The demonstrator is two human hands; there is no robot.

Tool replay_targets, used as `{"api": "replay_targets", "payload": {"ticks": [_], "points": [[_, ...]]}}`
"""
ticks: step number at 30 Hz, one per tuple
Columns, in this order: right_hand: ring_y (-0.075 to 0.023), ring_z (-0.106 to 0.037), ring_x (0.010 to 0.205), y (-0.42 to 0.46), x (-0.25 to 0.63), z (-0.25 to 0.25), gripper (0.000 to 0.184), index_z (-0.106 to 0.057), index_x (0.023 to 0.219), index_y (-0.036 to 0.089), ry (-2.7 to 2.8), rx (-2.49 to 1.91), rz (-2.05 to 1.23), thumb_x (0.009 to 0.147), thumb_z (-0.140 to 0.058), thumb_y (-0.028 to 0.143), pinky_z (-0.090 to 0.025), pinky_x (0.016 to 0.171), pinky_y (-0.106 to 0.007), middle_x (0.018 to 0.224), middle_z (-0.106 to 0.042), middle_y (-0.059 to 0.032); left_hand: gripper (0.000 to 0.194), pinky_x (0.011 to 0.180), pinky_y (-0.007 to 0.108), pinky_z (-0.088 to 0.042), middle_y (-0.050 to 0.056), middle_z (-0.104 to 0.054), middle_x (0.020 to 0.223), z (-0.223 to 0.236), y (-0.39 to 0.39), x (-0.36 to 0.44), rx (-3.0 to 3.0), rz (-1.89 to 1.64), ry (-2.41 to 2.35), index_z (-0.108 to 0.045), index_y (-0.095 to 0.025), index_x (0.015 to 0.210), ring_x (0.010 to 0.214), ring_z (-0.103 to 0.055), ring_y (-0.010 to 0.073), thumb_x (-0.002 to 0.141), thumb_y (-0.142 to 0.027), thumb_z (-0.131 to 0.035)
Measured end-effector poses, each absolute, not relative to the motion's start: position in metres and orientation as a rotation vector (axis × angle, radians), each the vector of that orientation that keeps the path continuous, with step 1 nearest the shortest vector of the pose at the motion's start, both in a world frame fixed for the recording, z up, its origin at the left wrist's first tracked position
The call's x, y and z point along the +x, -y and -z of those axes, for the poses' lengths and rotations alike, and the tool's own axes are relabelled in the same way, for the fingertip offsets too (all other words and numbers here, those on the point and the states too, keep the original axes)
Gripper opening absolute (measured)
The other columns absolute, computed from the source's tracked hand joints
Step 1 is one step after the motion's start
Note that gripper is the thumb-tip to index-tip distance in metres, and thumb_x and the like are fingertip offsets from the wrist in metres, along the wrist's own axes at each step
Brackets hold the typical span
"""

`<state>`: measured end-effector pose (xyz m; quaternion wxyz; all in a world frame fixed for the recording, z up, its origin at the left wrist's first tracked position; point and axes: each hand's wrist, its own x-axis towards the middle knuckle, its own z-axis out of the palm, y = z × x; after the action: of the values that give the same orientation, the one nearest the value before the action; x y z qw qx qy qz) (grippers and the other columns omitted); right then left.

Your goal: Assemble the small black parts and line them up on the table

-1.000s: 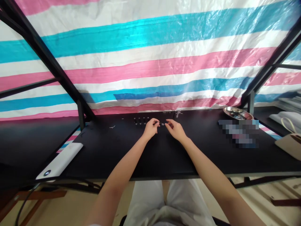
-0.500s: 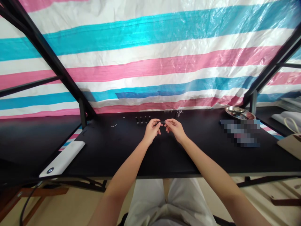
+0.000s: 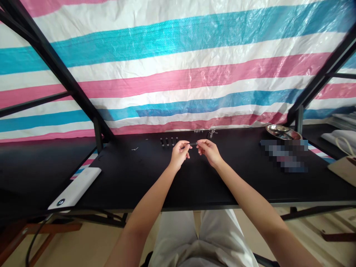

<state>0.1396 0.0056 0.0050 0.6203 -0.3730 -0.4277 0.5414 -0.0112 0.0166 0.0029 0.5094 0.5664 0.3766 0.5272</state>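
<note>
My left hand (image 3: 180, 152) and my right hand (image 3: 208, 151) meet above the black table (image 3: 155, 178), fingers pinched. Between them they hold a small thin dark piece (image 3: 194, 143), one end in each pinch. Just behind my left hand a short row of small dark upright pieces (image 3: 168, 141) stands on the table. A second cluster of tiny dark pieces (image 3: 198, 131) and a small wire-like bit (image 3: 212, 132) lie at the table's far edge.
A striped pink, blue and white tarp (image 3: 178, 66) hangs behind the table. Black frame bars (image 3: 55, 70) slant on both sides. A white power bank (image 3: 74, 188) lies at the left front edge. A metal bowl (image 3: 280, 131) sits at the right, beside a blurred patch.
Both hands have lifted slightly off the table and drawn together, now pinching the small dark piece between them. The view shifted a little downward.
</note>
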Motion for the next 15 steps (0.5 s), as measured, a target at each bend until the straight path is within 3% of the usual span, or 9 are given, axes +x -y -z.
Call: {"api": "replay_targets", "payload": {"ticks": [15], "points": [[-0.0079, -0.049, 0.048, -0.0061, 0.1399, -0.005, 0.028, -0.061, 0.076, 0.017, 0.983, -0.845, -1.22, 0.062, -0.072, 0.038, -0.037, 0.046, -0.024, 0.064, -0.059, 0.0004, 0.031, 0.034, 0.016, -0.028, 0.004, -0.062, 0.081, -0.0077, -0.013, -0.011, 1.36, -1.278, -0.914, -0.053, -0.015, 0.092, 0.039, -0.049, 0.0038, 0.073, -0.038, -0.061]]}}
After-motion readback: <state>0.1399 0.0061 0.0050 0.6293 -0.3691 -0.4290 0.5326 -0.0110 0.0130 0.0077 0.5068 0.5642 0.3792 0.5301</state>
